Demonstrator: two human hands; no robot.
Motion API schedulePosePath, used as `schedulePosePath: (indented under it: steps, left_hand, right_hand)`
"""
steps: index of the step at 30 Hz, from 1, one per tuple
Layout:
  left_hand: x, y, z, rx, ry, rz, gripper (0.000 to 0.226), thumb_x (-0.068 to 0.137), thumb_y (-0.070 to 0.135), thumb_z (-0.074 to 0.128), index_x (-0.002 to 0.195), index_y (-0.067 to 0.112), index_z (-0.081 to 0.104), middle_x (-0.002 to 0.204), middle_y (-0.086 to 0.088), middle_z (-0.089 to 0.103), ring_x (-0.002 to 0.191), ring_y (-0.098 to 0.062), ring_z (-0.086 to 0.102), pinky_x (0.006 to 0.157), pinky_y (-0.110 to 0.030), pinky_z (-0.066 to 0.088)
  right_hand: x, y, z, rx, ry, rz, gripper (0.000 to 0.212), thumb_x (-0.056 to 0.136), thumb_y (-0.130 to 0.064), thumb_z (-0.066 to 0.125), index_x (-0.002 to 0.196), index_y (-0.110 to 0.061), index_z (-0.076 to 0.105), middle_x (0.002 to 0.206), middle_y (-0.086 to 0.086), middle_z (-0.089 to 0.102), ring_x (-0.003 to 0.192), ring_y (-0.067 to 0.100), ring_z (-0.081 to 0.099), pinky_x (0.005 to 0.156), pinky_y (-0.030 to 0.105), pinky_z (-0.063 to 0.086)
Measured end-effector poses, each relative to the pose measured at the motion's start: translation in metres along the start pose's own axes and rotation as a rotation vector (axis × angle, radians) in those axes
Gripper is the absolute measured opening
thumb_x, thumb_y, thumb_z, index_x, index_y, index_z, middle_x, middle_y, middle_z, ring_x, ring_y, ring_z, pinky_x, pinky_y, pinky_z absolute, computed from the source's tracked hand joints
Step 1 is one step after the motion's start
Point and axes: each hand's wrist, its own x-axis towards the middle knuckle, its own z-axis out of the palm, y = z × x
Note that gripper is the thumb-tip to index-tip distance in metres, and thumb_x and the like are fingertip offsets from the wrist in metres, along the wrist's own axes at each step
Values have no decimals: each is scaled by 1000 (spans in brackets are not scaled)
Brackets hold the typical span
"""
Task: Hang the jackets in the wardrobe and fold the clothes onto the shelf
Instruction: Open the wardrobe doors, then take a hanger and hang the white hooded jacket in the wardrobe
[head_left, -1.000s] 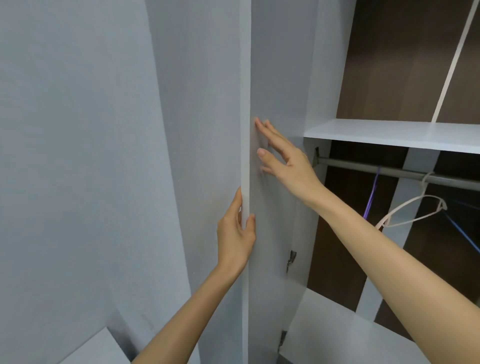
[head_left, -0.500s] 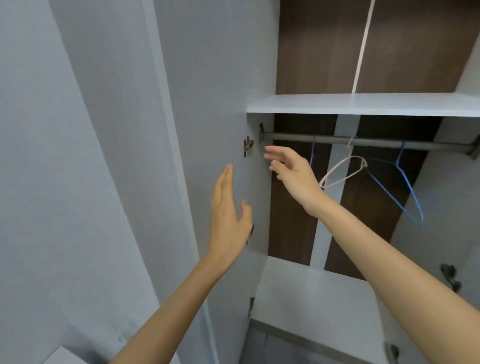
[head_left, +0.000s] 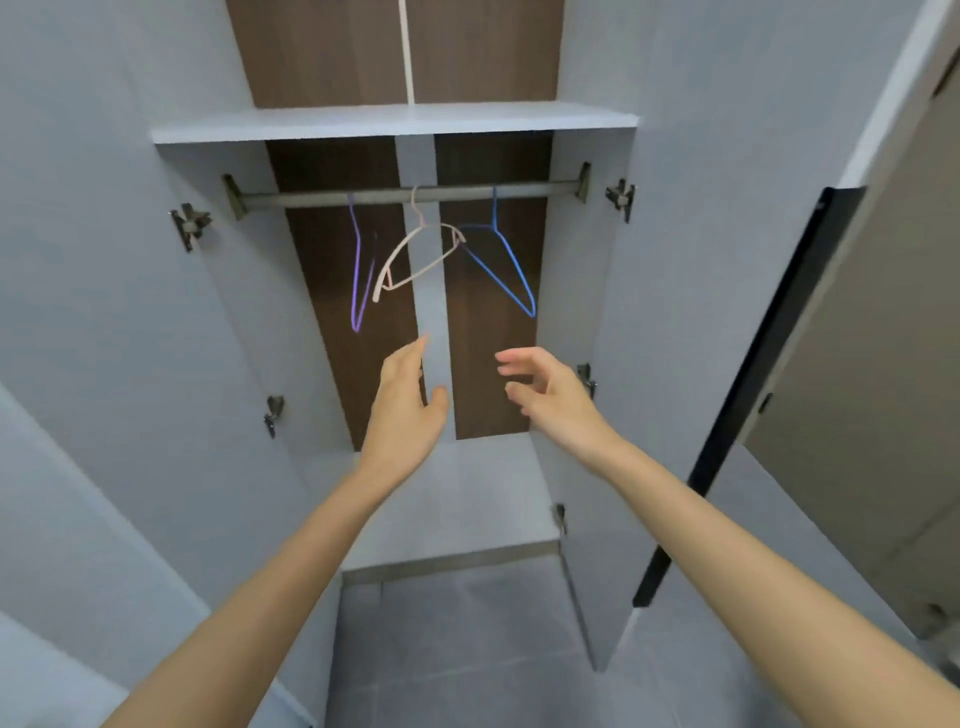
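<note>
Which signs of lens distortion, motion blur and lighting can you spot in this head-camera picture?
Head view: the wide-angle lens slants the left wardrobe door outward. Head view: motion blur smears the right hand, most at its fingertips; the beige hanger looks crisper. Head view: light is soft and even, without glare.

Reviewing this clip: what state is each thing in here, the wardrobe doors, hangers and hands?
left wardrobe door: swung open
right wardrobe door: swung open
purple hanger: on the rail, bare
beige hanger: on the rail, bare, tilted
blue hanger: on the rail, bare
left hand: open, holding nothing
right hand: open, fingers relaxed, holding nothing
</note>
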Motion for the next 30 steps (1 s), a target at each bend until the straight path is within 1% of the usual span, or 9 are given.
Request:
schedulePosePath:
  steps: [5, 8, 10, 13, 17, 20, 23, 27, 30]
  left_hand:
    - [-50, 44, 75, -21, -201, 54, 56, 94, 13, 51, 146, 21, 32, 143, -4, 37, 113, -9, 48, 89, -22, 39]
    - [-74, 70, 111, -24, -349, 87, 56, 93, 11, 51, 146, 19, 33, 145, -6, 34, 121, -16, 48, 101, -29, 40]
    - [-88, 88, 133, -25, -445, 138, 56, 92, 9, 51, 145, 17, 34, 146, -7, 32, 128, -21, 43, 108, -38, 37]
    - [-106, 116, 166, -41, -548, 227, 55, 91, 8, 51, 144, 17, 36, 144, -8, 33, 129, -21, 42, 107, -38, 37]
    - [-129, 146, 209, -84, -686, 308, 51, 94, 12, 50, 143, 20, 37, 142, -6, 35, 124, -17, 47, 88, -19, 37]
    - [-150, 162, 235, -117, -786, 372, 50, 93, 11, 50, 141, 19, 39, 141, -7, 39, 120, -18, 50, 86, -19, 35]
    - [-173, 170, 255, -137, -911, 435, 49, 92, 9, 50, 140, 18, 41, 136, -6, 46, 115, -18, 52, 87, -21, 35]
    - [-209, 179, 281, -182, -1093, 533, 47, 93, 6, 49, 138, 15, 41, 135, -3, 50, 107, -14, 53, 84, -19, 35]
    - [-237, 192, 302, -197, -1205, 582, 47, 94, 5, 47, 139, 14, 40, 134, -4, 50, 105, -15, 53, 86, -21, 36]
  right_hand:
    - [-88, 38, -64, 3, -8, 122, 32, 94, -4, 53, 117, -27, 56, 109, -7, 61, 78, -2, 56, 73, 11, 44]
    - [-134, 56, -98, 10, 80, 200, 35, 92, 0, 51, 115, -26, 55, 106, -5, 62, 80, 3, 56, 72, 13, 42]
    - [-166, 67, -118, 38, 159, 257, 32, 93, 0, 50, 114, -23, 56, 106, -1, 62, 78, 10, 57, 70, 15, 43]
    - [-212, 81, -145, 56, 289, 326, 29, 94, -2, 49, 113, -23, 55, 103, -1, 63, 73, 16, 56, 66, 16, 45]
    - [-268, 96, -170, 36, 484, 406, 29, 94, 1, 48, 112, -21, 55, 104, 2, 61, 70, 17, 56, 65, 21, 44]
    - [-310, 105, -178, 38, 634, 468, 30, 94, 4, 47, 118, -11, 55, 107, 10, 61, 73, 19, 56, 73, 27, 47]
    - [-352, 112, -176, 34, 761, 548, 31, 93, 6, 47, 121, -5, 54, 106, 11, 59, 71, 12, 54, 68, 15, 45]
    - [-407, 122, -167, 32, 915, 681, 33, 91, 8, 48, 122, -2, 56, 115, 19, 60, 77, 12, 54, 62, 9, 44]
    - [-447, 130, -167, 13, 993, 767, 36, 92, 0, 50, 124, -13, 57, 124, 6, 58, 87, 8, 57, 77, 16, 45]
